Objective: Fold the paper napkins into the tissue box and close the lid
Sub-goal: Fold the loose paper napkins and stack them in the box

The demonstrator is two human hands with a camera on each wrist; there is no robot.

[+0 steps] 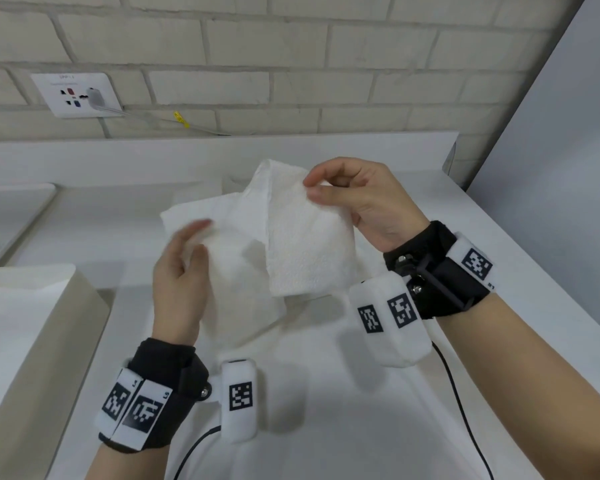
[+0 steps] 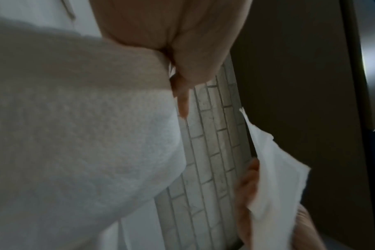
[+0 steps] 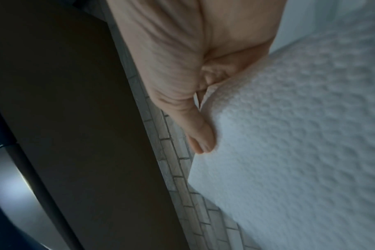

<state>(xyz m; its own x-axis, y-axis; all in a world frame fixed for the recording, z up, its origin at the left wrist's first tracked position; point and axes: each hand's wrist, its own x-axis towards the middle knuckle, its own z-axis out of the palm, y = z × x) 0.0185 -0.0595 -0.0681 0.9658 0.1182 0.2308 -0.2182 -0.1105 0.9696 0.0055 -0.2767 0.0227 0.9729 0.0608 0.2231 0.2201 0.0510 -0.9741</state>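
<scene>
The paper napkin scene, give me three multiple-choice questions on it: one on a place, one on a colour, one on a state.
1. Where is the tissue box?
A. lower left of the worktop
B. far right
C. on the wall

2. What colour is the napkin?
A. blue
B. white
C. yellow

3. How does the right hand hold the napkin?
A. flat palm pressing
B. not touching
C. thumb and fingers pinching its top edge

Answers: A, the box sits at the head view's lower left; B, the sheet is white in every view; C, the grip pinches the upper corner.
</scene>
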